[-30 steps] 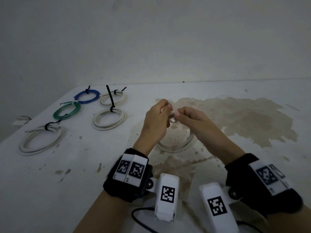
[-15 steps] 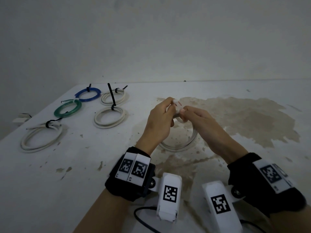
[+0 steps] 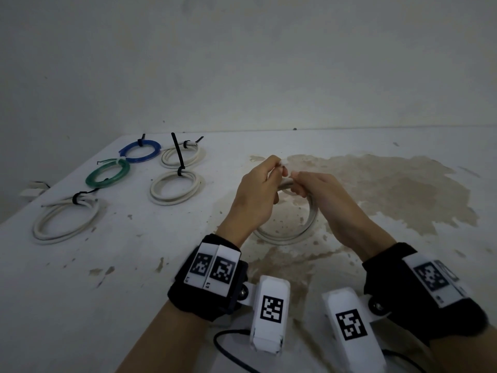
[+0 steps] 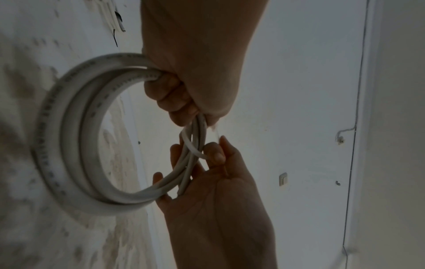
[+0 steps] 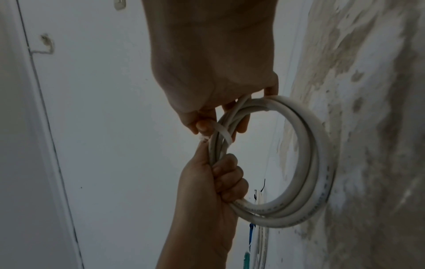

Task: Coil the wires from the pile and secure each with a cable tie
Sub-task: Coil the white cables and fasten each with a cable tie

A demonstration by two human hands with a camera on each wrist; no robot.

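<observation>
Left hand (image 3: 258,192) grips the white coil (image 3: 301,227) held upright above the table (image 3: 80,292), right hand (image 3: 320,195) pinching a white tie (image 5: 222,133) around it; a slipped pinch could let loops spring apart.

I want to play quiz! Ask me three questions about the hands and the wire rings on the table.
1. How many tied coils lie on the table at the left, apart from the one in the hands?
2. True or false: the left hand grips the white coil.
3. Which does the right hand pinch at the coil? A) a black tie B) a white tie C) scissors

Key: 1. Five: blue coil, green coil and three white ones. 2. True. 3. B.
</observation>
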